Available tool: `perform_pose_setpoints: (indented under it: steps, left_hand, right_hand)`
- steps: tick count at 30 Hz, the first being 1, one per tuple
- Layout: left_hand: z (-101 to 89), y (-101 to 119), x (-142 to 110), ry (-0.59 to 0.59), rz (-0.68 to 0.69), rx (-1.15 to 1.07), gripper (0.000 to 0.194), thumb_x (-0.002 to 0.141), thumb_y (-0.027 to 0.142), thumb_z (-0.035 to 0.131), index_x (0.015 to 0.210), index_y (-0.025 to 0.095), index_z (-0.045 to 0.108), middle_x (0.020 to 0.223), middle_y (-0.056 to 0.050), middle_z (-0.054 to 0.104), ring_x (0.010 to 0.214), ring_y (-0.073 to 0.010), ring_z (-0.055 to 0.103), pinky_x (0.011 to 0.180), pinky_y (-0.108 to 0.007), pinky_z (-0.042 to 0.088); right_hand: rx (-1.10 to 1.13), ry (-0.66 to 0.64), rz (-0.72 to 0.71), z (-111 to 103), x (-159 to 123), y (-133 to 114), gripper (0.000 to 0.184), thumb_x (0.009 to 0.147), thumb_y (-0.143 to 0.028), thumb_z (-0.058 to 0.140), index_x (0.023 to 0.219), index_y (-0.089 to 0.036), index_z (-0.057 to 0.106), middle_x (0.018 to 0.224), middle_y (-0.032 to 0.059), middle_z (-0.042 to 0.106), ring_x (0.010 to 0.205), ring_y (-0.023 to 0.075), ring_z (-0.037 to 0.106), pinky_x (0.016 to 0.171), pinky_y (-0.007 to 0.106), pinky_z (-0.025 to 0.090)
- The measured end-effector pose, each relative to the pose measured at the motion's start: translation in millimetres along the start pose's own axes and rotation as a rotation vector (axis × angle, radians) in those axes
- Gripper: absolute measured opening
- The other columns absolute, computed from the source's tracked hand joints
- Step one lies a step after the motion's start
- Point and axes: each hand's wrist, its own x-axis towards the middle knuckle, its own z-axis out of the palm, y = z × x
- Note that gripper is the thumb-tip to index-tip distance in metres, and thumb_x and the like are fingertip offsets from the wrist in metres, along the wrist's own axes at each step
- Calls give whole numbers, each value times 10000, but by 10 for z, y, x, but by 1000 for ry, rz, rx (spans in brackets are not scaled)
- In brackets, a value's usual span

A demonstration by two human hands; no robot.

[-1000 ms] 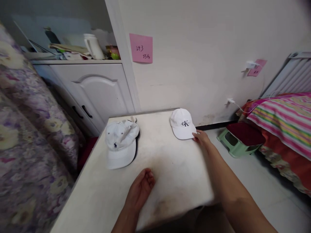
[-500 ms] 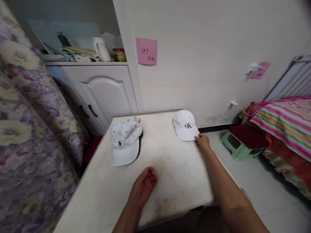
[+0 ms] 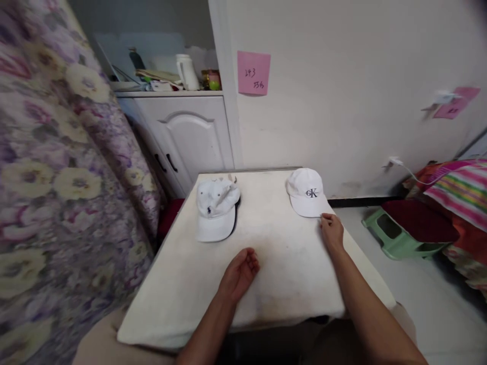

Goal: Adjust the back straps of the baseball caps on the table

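Observation:
A white baseball cap with dark "CK" lettering (image 3: 306, 188) lies at the far right of the table (image 3: 274, 281), its brim towards me. My right hand (image 3: 332, 229) is at the right front corner of that brim, thumb and fingers closed on its edge. A second white cap with a small dark logo (image 3: 216, 209) sits at the far left, brim also facing me. Dark material shows along its right side. In front of this cap my left hand (image 3: 240, 274) rests, palm turned inward and fingers loosely curled, holding nothing.
Behind the table stand a wall with a pink note (image 3: 253, 73) and a white cabinet (image 3: 190, 134) with a white jug (image 3: 187, 72) on its shelf. A floral curtain (image 3: 72, 182) hangs on the left. To the right is a green stool (image 3: 391, 238) beside a bed.
My view has turned left, so everything appears shifted right. My right hand has drawn back slightly along the brim's corner. Both caps keep their places on the table.

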Motion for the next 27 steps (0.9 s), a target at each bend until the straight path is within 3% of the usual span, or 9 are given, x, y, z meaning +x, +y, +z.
perform_pose_setpoints:
  steps: [3, 6, 10, 15, 27]
  left_hand:
    - [-41, 15, -68, 24, 38, -19, 99, 895, 109, 599, 883, 90, 696, 772, -82, 706, 680, -148, 686, 674, -259, 570]
    - [-155, 129, -140, 69, 129, -46, 121, 894, 79, 577, 894, 91, 698, 794, -85, 725, 713, -146, 701, 711, -257, 576]
    - [-358, 419, -192, 153, 303, -75, 180, 889, 40, 537, 949, 103, 695, 881, -100, 757, 827, -154, 727, 783, -254, 583]
    - [-476, 653, -179, 209, 431, -67, 201, 872, 45, 543, 1003, 99, 685, 976, -144, 759, 977, -202, 721, 899, -323, 566]
    - [-383, 686, -123, 180, 496, -43, 139, 837, 50, 612, 924, 114, 699, 941, -131, 764, 952, -216, 722, 906, -343, 547]
  right_hand:
    - [-61, -44, -53, 98, -252, -95, 272, 807, -364, 550, 969, -170, 651, 888, 67, 676, 675, 198, 590, 740, 352, 477]
    - [-79, -183, -113, 200, -516, -193, 275, 815, -402, 548, 943, -185, 660, 685, 25, 645, 602, 204, 576, 643, 328, 460]
    - [-92, -317, -159, 284, -722, -280, 255, 807, -418, 557, 882, -202, 669, 656, 20, 653, 594, 205, 573, 590, 310, 444]
    - [-110, -342, -145, 287, -739, -342, 231, 795, -405, 546, 847, -207, 652, 623, 11, 642, 563, 199, 556, 583, 312, 440]
    - [-96, -364, -105, 295, -720, -315, 229, 777, -380, 529, 865, -208, 652, 713, 37, 694, 560, 193, 572, 554, 302, 443]
